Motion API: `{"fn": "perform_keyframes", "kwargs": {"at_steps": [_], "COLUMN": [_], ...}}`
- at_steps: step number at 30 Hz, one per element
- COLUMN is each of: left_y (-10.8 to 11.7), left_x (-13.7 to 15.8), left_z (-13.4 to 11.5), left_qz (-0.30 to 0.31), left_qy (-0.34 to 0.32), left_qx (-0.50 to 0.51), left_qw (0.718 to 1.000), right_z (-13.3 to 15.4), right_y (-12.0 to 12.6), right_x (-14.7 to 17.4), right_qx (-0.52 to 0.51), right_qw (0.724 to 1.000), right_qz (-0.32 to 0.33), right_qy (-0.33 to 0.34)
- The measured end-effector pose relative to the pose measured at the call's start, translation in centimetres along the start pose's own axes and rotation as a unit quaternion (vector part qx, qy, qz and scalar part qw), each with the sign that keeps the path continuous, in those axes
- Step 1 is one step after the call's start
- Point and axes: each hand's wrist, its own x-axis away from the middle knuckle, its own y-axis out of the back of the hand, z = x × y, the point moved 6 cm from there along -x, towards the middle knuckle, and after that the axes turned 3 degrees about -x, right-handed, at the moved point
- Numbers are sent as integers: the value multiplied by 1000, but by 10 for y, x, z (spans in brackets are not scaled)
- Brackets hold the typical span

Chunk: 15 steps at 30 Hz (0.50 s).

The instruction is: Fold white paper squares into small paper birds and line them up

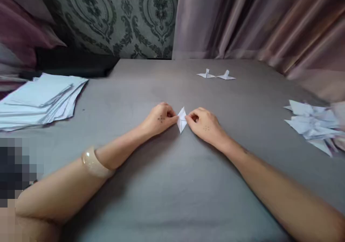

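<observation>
A small white piece of folded paper (182,121), shaped like a narrow diamond, is at the middle of the grey-covered table. My left hand (161,117) pinches its left corner between thumb and fingers. At the right corner, my right hand (204,122) grips the paper the same way, fingers curled. One point of the diamond faces away from me and the other towards me. A crease runs down its face. The fingertips hide the side corners.
Two small folded paper figures (207,74) stand at the back right. A pile of folded white paper pieces (309,118) lies on the right. Stacked white paper sheets (40,94) are on the left, near a black cloth (72,62). Curtains (229,23) hang behind the table.
</observation>
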Motion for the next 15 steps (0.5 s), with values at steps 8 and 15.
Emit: {"fn": "perform_keyframes", "kwargs": {"at_steps": [8, 15], "left_y": [-4, -5], "left_x": [-5, 5], "left_z": [5, -9], "left_qz": [-4, -37], "left_qy": [-9, -92], "left_qx": [-8, -81], "left_qw": [1000, 992], "right_z": [-3, 1], "right_y": [-4, -2], "right_x": [-1, 4], "right_qx": [14, 5], "right_qw": [1000, 999], "right_qz": [5, 9], "right_qy": [5, 30]}}
